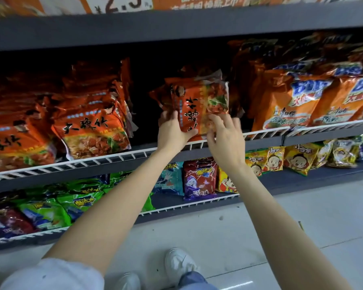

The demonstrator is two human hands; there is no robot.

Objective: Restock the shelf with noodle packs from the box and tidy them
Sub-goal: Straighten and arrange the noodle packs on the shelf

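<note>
Two hands meet one upright orange plastic noodle pack (pixel 199 107) in the dark gap on the grey metal shelf (pixel 260 144), its long axis vertical: the left hand (pixel 172 130) grips its lower left edge, the right hand (pixel 224 139) touches its lower right corner, fingers spread.

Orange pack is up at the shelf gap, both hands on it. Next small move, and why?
Probably push the orange noodle pack back and down into the dark gap behind the white wire rail. The left hand grips its lower left edge, the right hand touches its lower right, and the pack stands upright, its bottom hidden by the hands, with stacks either side.
</note>
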